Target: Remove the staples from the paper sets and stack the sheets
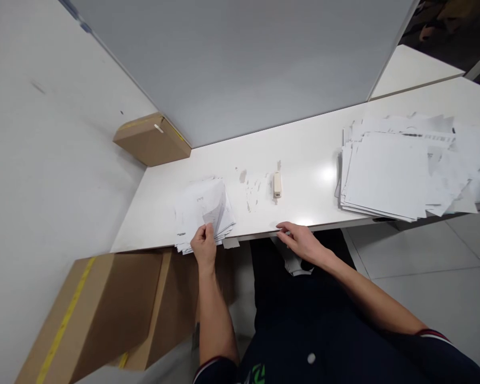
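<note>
My left hand (204, 246) grips the near edge of a small stack of white papers (202, 210) that lies at the front left of the white table (296, 154); thumb on top, fingers wrapped under the edge. My right hand (300, 240) rests on the table's front edge, fingers stretched out flat, holding nothing. A small cream stapler (277, 185) lies on the table between the two hands, a little farther back.
A large loose pile of white sheets (408, 170) covers the table's right end and overhangs its front edge. A brown cardboard box (152, 140) sits at the back left corner. Bigger cardboard boxes (104, 309) stand on the floor at left. A grey partition (240, 64) backs the table.
</note>
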Available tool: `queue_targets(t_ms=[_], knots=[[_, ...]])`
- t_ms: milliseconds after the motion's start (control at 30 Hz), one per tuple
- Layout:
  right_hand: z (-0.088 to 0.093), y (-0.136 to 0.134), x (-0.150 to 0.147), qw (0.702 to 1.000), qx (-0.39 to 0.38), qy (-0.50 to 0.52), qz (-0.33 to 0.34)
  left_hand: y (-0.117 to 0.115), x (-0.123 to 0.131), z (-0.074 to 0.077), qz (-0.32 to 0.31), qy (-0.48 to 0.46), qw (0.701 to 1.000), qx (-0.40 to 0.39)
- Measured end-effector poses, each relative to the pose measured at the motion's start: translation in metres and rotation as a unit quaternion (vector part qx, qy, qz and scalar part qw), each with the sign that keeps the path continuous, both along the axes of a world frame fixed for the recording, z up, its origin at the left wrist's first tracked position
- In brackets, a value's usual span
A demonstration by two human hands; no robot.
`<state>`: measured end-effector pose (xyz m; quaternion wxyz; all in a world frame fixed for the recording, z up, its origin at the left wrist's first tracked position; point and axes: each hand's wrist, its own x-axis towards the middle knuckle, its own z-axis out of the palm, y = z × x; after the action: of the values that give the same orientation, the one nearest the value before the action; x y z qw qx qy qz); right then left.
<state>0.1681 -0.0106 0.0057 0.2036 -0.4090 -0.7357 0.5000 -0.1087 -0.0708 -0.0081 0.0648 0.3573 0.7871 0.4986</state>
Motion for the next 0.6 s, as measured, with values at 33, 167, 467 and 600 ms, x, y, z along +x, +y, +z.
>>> queue_targets(t_ms=[33,167,467,600], knots=[[0.0,-0.001,-0.005,0.999,-0.027,0.018,0.005,-0.001,0.005,0.0,0.0,-0.006,1.0,0.018],[0.0,0.002,-0.024,0.969,-0.206,0.137,-0.002,-0.01,0.041,0.004,-0.099,0.069,0.991,0.065],[-0.021,0.008,-0.015,0.922,-0.311,0.212,-0.092,-0.024,0.098,0.012,-0.399,0.237,0.886,-0.01],[-0.027,0.006,0.011,0.92,-0.321,0.199,-0.107,-0.011,0.049,0.007,-0.145,0.257,0.955,-0.035]])
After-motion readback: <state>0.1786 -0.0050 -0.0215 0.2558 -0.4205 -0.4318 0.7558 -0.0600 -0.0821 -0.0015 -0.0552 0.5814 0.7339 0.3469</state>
